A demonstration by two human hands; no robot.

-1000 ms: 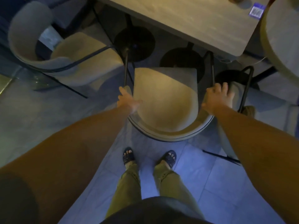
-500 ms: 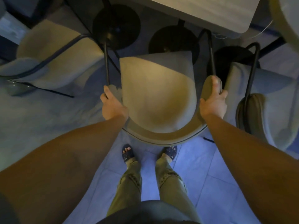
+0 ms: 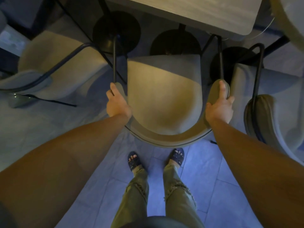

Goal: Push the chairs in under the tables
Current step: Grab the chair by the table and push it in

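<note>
A beige padded chair (image 3: 164,96) with a curved backrest and thin black legs stands right in front of me, its seat facing the table (image 3: 205,12) above it. My left hand (image 3: 117,104) grips the left end of the backrest. My right hand (image 3: 219,107) grips the right end, thumb lying along the top. The seat's front edge sits just short of the table's near edge, close to two round black table bases (image 3: 116,30).
A second beige chair (image 3: 54,66) stands angled at the left. A third chair (image 3: 271,102) is close on the right, almost touching my right hand. My sandalled feet (image 3: 134,161) stand on blue-lit floor tiles behind the chair.
Both hands went from resting loosely on the backrest ends to gripping them. The chair and table now sit lower and nearer in view; my view has tilted down and closer.
</note>
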